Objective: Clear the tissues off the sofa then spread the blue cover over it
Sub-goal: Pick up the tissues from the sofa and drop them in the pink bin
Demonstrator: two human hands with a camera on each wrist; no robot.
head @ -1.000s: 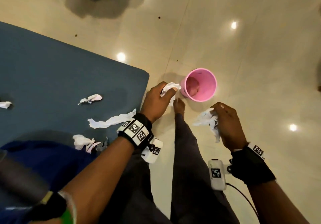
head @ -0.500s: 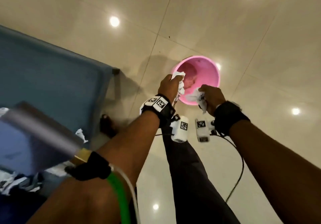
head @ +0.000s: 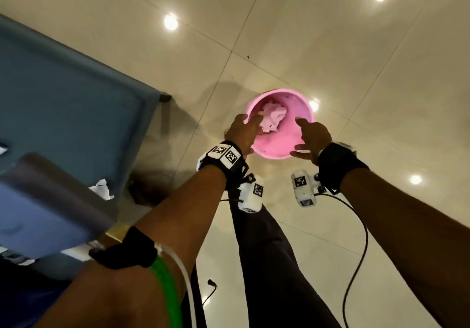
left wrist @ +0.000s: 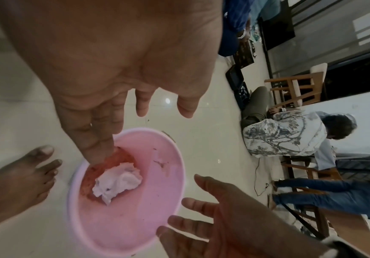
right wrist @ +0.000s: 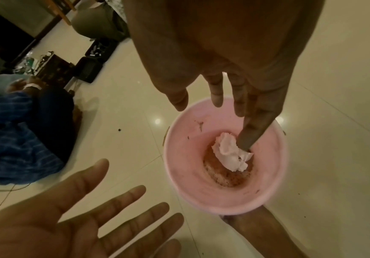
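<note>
Blue padded sofa (head: pixel 63 103) at 9 o'clock of the person. Round pink plastic bin (head: pixel 302 114) on the tiled floor at 12, crumpled white tissue wad (head: pixel 273 117) lying inside it. Left hand (head: pixel 241 131) and right hand (head: pixel 314 136) both over the rim, fingers spread, holding nothing. One torn white tissue scrap (head: pixel 101 187) on the sofa edge at 8 o'clock; left hand nearer. Blue cover: cannot place it.
</note>
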